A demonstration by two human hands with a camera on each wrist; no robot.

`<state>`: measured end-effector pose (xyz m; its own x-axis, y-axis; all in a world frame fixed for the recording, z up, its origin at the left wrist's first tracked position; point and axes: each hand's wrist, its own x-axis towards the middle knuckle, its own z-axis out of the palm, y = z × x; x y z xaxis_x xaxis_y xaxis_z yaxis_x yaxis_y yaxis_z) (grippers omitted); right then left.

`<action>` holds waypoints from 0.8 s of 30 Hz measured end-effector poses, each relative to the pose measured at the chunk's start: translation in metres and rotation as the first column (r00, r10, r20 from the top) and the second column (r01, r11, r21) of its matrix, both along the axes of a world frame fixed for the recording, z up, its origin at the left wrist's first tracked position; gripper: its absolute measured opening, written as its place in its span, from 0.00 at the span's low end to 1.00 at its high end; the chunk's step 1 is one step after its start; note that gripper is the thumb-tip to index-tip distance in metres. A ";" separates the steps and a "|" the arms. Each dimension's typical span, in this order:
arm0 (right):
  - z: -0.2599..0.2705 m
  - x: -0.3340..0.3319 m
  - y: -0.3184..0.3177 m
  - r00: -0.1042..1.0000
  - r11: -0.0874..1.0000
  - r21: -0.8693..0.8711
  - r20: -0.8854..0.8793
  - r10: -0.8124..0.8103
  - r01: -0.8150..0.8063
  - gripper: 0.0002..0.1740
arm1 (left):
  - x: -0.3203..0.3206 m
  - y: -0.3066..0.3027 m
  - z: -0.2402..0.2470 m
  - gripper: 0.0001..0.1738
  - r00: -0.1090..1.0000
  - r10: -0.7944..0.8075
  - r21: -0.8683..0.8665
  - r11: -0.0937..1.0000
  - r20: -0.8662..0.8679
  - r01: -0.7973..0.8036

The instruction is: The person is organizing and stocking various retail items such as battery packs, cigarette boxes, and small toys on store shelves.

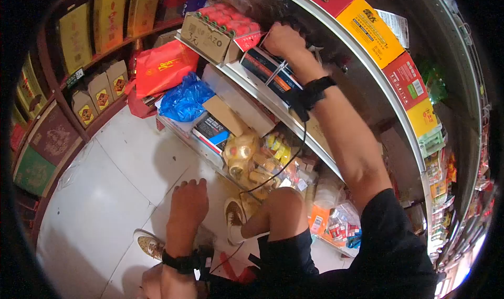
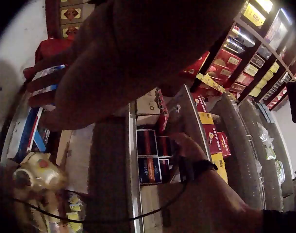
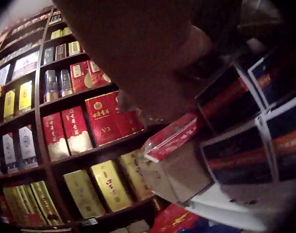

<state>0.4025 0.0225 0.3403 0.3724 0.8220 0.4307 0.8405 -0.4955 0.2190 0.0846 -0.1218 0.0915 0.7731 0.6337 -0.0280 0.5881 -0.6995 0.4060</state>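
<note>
My right hand (image 1: 286, 41) reaches into the upper shelf, at the back end of a group of dark boxes with orange stripes (image 1: 261, 68). In the left wrist view the same hand (image 2: 187, 148) is beside those boxes (image 2: 148, 143). Its fingertips are hidden, and I cannot tell whether they grip anything. Close up in the right wrist view, the dark boxes (image 3: 240, 155) stand stacked at the right. Low over the tiled floor, my left hand (image 1: 189, 202) hangs with loose fingers and holds nothing.
Left of the dark boxes stands a carton of red-topped items (image 1: 212, 39). The lower shelf bears a blue plastic bag (image 1: 184, 97), a flat box (image 1: 210, 131) and a yellowish mask-like item (image 1: 241, 152). A black cable (image 1: 286, 165) hangs from the right wrist.
</note>
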 end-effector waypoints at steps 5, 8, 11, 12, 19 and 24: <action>0.031 0.022 -0.017 0.999 0.963 -0.270 -0.035 0.013 -0.022 0.31 | -0.005 -0.001 0.004 0.15 0.999 -0.015 -0.015 1.000 0.043 0.016; 0.027 0.054 -0.018 0.970 0.945 -0.230 0.018 0.242 -0.231 0.35 | -0.008 0.000 0.006 0.16 1.000 0.004 -0.046 0.999 0.017 -0.003; 0.027 0.035 -0.027 0.965 0.937 -0.281 0.100 0.244 -0.208 0.34 | -0.010 0.002 0.011 0.18 0.999 -0.002 -0.107 0.994 -0.041 -0.003; 0.015 0.030 -0.032 0.891 0.932 -0.156 0.278 0.360 -0.328 0.30 | -0.012 0.001 0.010 0.18 0.998 -0.016 -0.125 0.992 -0.065 0.008; -0.070 -0.099 -0.067 0.776 0.790 -0.149 0.148 0.613 -0.595 0.20 | -0.019 0.004 0.012 0.23 0.999 -0.016 -0.191 0.982 -0.036 0.008; -0.147 -0.116 -0.161 0.487 0.554 0.280 -0.275 0.829 -0.784 0.08 | -0.015 0.007 0.006 0.22 1.000 -0.017 -0.178 0.984 -0.006 0.015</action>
